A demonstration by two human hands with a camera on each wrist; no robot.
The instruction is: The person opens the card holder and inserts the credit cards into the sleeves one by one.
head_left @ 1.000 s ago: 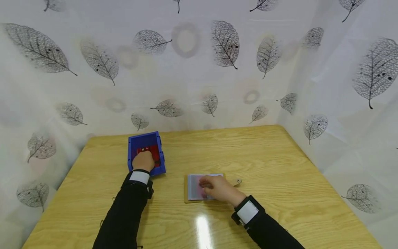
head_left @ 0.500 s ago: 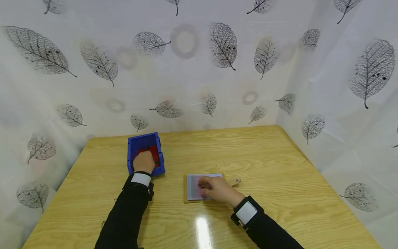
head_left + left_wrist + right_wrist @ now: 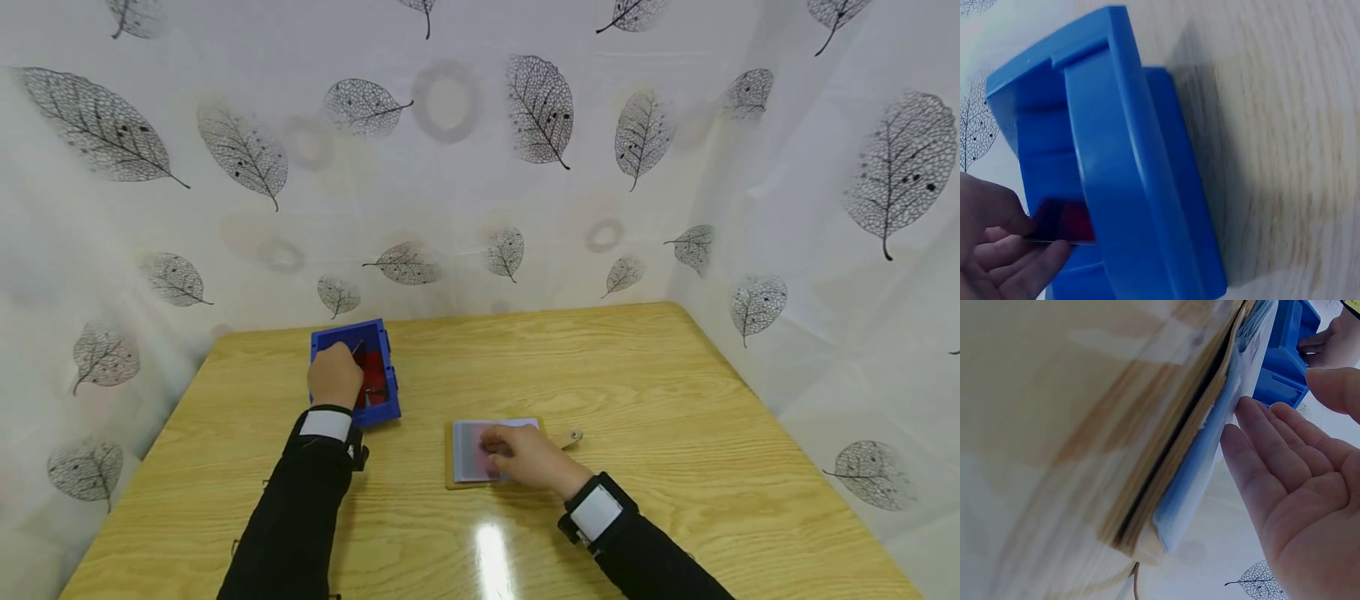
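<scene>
My left hand is over the blue plastic bin at the table's left. In the left wrist view, its thumb and fingers pinch a thin, flat card, dark with a red part. Red items lie in the bin beside that hand. Mid-table lies an opened tan card holder with clear plastic sleeves. My right hand is over the sleeves, fingers relaxed; in the right wrist view its fingertips are right at the sleeve surface, thumb apart.
The holder's strap with a metal snap sticks out to its right. The wood-grain table meets a white curtain with leaf prints along its back and sides. Bright glare shows on the table in front of the holder.
My left hand has risen and shifted slightly left in the bin, showing more of the red items and a thin edge by its fingers. The right hand stays on the holder.
</scene>
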